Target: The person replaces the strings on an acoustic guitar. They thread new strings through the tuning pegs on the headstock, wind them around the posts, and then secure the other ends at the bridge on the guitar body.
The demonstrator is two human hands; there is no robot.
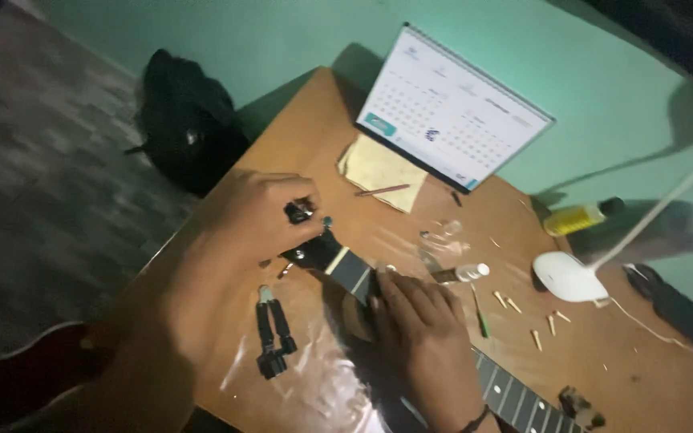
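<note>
One guitar neck (443, 353), one pair of black pliers (273, 333) just left of it. Left grip (262, 212) curled shut round the headstock (314, 244); right grip (423, 337) pressed flat, fingers open, on the fretboard. Beyond, about six wooden pegs (535, 317), one lamp (567, 277), one calendar (451, 108) on brown counter (643, 377), green wall (226, 36).

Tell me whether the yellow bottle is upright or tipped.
Tipped: the yellow bottle lies on its side on the table, dark cap toward the wall.
</note>
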